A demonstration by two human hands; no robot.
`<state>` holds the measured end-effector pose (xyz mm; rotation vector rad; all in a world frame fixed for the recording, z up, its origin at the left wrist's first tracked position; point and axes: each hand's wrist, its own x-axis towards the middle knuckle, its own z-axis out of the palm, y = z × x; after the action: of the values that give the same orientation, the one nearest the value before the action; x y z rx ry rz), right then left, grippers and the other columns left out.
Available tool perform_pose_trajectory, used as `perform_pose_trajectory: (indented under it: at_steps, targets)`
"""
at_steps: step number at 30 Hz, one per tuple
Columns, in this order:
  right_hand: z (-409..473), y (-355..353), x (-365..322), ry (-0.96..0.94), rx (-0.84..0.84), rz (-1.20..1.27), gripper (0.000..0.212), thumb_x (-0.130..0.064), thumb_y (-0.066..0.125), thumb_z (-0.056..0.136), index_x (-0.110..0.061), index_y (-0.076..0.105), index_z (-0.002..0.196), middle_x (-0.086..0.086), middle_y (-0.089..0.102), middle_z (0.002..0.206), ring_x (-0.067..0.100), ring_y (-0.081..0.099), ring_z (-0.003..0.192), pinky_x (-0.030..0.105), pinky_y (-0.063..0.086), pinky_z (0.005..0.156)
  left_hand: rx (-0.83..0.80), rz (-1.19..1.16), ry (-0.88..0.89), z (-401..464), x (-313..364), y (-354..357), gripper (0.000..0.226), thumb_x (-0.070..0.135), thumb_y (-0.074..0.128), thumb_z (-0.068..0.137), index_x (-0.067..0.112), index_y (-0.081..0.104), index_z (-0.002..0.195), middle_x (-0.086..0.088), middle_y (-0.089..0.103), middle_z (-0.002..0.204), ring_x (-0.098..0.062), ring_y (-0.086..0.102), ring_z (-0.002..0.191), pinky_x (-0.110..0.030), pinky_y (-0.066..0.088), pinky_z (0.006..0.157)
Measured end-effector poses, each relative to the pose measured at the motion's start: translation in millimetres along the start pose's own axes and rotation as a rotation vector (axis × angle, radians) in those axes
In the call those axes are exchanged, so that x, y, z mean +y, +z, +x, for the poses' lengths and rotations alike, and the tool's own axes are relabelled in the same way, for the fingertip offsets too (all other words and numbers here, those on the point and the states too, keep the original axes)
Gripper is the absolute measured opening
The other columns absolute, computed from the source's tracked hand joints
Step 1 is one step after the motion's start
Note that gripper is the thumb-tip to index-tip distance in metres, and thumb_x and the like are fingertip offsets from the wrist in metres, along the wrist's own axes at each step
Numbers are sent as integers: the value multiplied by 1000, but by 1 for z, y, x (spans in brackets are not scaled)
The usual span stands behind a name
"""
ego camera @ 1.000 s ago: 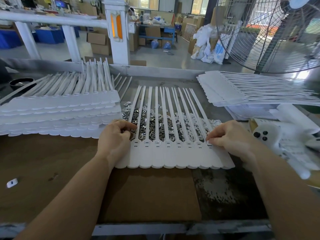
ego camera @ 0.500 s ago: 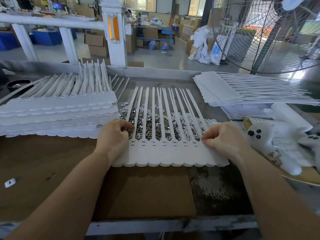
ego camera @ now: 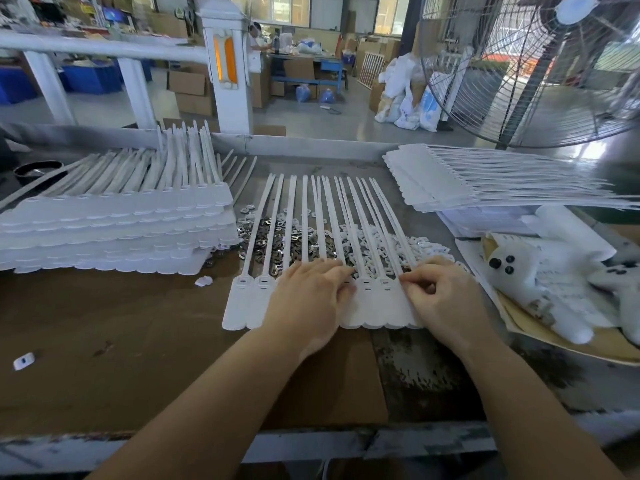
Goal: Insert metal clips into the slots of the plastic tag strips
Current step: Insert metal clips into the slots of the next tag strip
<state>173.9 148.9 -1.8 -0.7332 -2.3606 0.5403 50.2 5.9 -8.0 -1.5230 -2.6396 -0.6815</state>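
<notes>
A sheet of joined white plastic tag strips (ego camera: pixel 242 306) lies flat on the table, its thin tails running away from me over a pile of metal clips (ego camera: pixel 277 237). My left hand (ego camera: pixel 311 296) lies palm down across the middle tags, fingers stretched toward the slots and covering them. My right hand (ego camera: pixel 440 296) sits at the sheet's right edge with curled fingers, thumb and forefinger pinched at the neck of the rightmost tag. Whether a clip is between them is hidden. Slots on the two leftmost tags show dark.
Tall stacks of tag sheets (ego camera: pixel 104 230) stand at the left, and a further stack (ego camera: pixel 433 181) at the back right. White plastic pieces (ego camera: pixel 426 247) lie by the clips. A white plush toy (ego camera: pixel 519 271) rests at the right, and a large fan (ego camera: pixel 536 64) stands behind it.
My left hand has slid right from the sheet's left edge to its middle. The right hand has stayed at the right edge. The view has shifted slightly.
</notes>
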Motion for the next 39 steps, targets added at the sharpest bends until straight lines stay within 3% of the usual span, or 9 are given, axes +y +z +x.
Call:
perform_pose_trajectory:
  at_steps: [4,10,17,22,26,29,33,39]
  targets:
    - [-5,2,0,1,31,-10,12,-5,66,81,-9,76,85,-7,59,86,4,49,66,5,37,63,-55,64,-16,-4,-4,9,48,50,16,99,42,17,146,17,15,155,-5,4,144,-28,-4,114]
    - [-10,4,-5,-6,95,-69,10,-5,65,79,-11,73,79,-5,60,80,16,56,72,32,49,68,-47,89,4,-7,-5,10,50,54,14,97,45,13,146,16,14,156,-7,2,144,-28,-5,113]
    - [4,6,-8,90,46,-164,13,-16,58,86,-17,71,88,0,67,91,19,59,85,26,44,71,-32,112,3,-8,-5,10,49,56,16,96,47,19,144,15,22,154,-9,7,143,-30,-1,112]
    - [19,13,-13,93,48,-212,14,-17,59,88,-17,69,98,3,58,107,21,57,94,24,38,73,-26,109,1,-8,-5,9,49,55,16,96,46,20,144,15,22,153,-9,8,142,-29,-1,110]
    - [27,17,-17,83,-65,-270,20,-18,56,89,-22,69,103,2,53,112,20,55,99,22,33,75,-16,115,2,-7,-5,10,48,54,18,97,45,22,144,15,23,153,-9,9,141,-28,-1,109]
    - [35,13,-21,127,-179,-283,24,-15,54,88,-24,71,102,3,57,116,21,59,99,27,43,82,-22,115,0,-7,-5,10,48,55,17,96,45,22,144,15,23,153,-9,9,141,-28,-1,109]
    - [47,10,-27,171,-285,-331,22,-13,59,87,-25,73,99,-1,67,108,20,61,97,36,51,85,-34,105,-5,-7,-5,9,48,55,17,96,46,21,144,16,22,153,-9,8,142,-29,-2,109]
    - [51,16,-31,192,-257,-430,19,-13,55,90,-16,69,102,5,64,104,25,62,92,31,47,73,-25,104,-1,-8,-5,9,48,55,17,96,46,22,143,16,23,153,-9,8,142,-28,-2,109]
